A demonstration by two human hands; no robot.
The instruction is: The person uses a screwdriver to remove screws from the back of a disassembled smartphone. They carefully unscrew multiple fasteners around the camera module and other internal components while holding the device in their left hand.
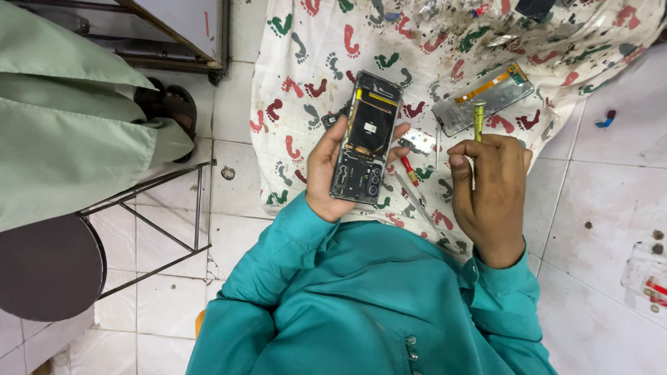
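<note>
Left hand (325, 173) gripping opened phone (366, 137), right hand (490, 187) pinching screwdriver (479, 119)

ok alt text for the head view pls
A person's left hand holds an opened phone with its insides showing, while the right hand grips a yellow-handled screwdriver, above a footprint-patterned cloth strewn with parts.
</note>
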